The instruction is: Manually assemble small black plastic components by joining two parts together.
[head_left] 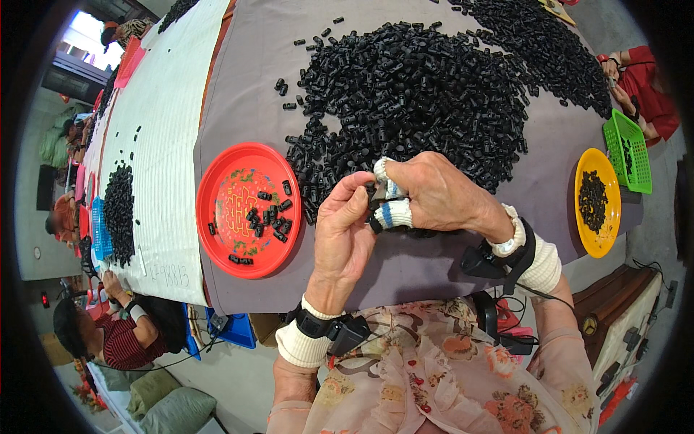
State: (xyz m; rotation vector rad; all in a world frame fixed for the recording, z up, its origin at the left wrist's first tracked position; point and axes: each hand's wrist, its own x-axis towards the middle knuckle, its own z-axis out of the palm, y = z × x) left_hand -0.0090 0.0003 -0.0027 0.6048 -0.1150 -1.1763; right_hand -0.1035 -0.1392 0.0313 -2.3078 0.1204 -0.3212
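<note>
My left hand point(341, 230) pinches a small black plastic part point(370, 194) between thumb and fingers, over the near edge of a large heap of similar black parts point(412, 94). Against it, my right hand point(444, 194) is closed, with white and blue fabric covers on its thumb and finger. A small dark thing shows between those covered tips, too small to make out. To the left of my hands lies a red plate point(210, 181) with a printed pattern, holding several black parts. Both my wrists wear white cuffs and black straps with small devices.
At the right are a yellow plate point(611, 242) of small black pieces and a green basket point(614, 130). A co-worker in red point(647, 87) sits beyond them. Another table point(170, 145), covered in white, stands left, with a black heap and a blue basket point(101, 228); other people work there.
</note>
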